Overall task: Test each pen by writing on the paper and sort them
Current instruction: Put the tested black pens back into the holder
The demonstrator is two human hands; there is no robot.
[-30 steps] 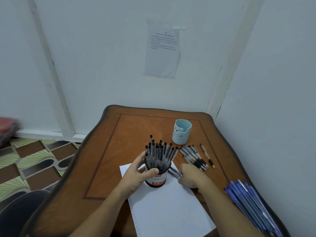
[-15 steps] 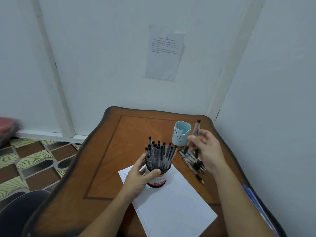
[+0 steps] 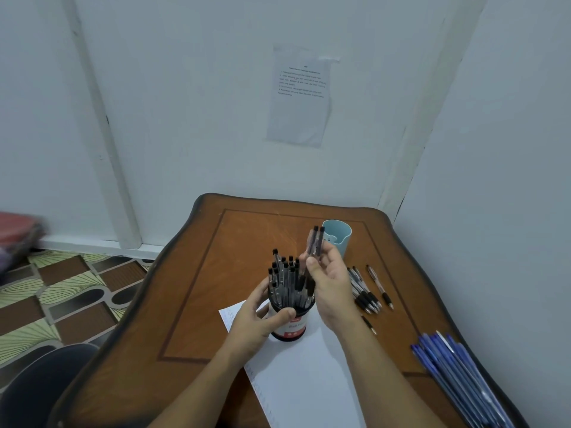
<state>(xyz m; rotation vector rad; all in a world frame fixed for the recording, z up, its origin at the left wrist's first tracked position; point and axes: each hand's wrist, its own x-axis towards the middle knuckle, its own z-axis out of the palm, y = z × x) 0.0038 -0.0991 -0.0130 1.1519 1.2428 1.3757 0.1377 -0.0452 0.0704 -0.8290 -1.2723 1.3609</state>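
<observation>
On a wooden counter [image 3: 197,304], the left hand [image 3: 258,321] grips a tub [image 3: 291,328] packed with black pens, standing on a sheet of paper [image 3: 309,384]. The right hand [image 3: 331,282] pinches a couple of black pens [image 3: 315,242] upright just above the tub. More black pens [image 3: 366,293] lie to its right.

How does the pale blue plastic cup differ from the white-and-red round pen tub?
The pale blue plastic cup shows no pens and stands untouched farther back; the white-and-red round pen tub is packed with black-capped pens, stands on the paper, gripped by the left hand. Both stand upright.
</observation>
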